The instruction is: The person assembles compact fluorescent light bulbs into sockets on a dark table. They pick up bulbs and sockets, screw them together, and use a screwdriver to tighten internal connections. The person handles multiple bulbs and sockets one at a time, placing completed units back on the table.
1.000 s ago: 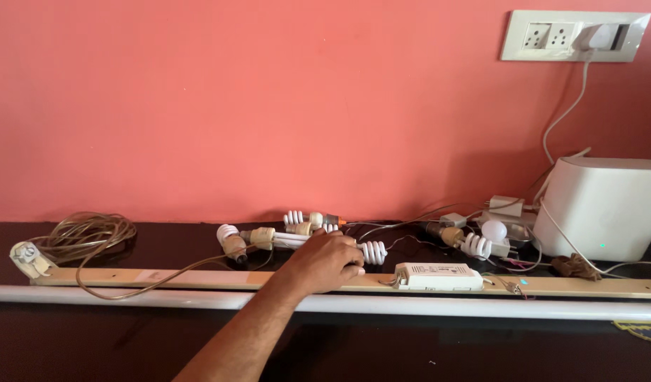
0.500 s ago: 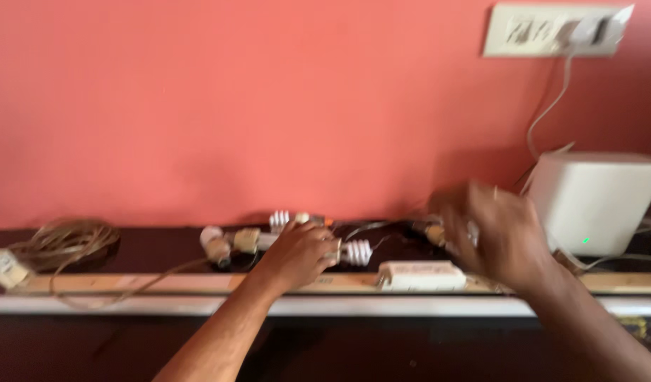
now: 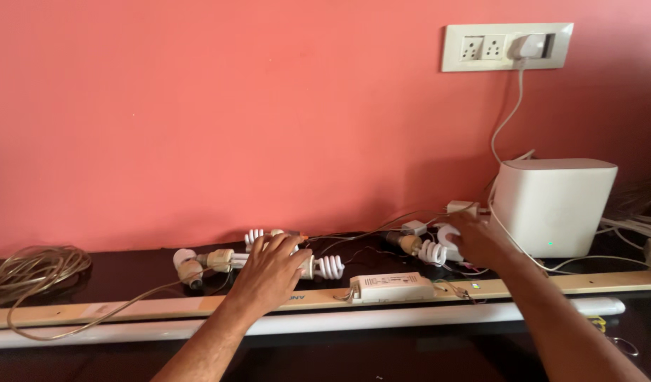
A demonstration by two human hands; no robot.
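Note:
My left hand lies over the base of a white spiral bulb on the dark tabletop, fingers curled on it. My right hand reaches to the right and closes over a round white bulb, which is partly hidden under the fingers. Another spiral bulb lies just in front of that hand. More spiral bulbs with holders lie to the left of my left hand.
A long cream tube-light batten with a white ballast box runs across the front, a white tube beside it. A white box device stands at right, wired to a wall socket plate. A wire coil lies at left.
My right hand has come into view and moved to the round bulb at right. My left hand has stayed on the spiral bulb. The view has shifted to the right.

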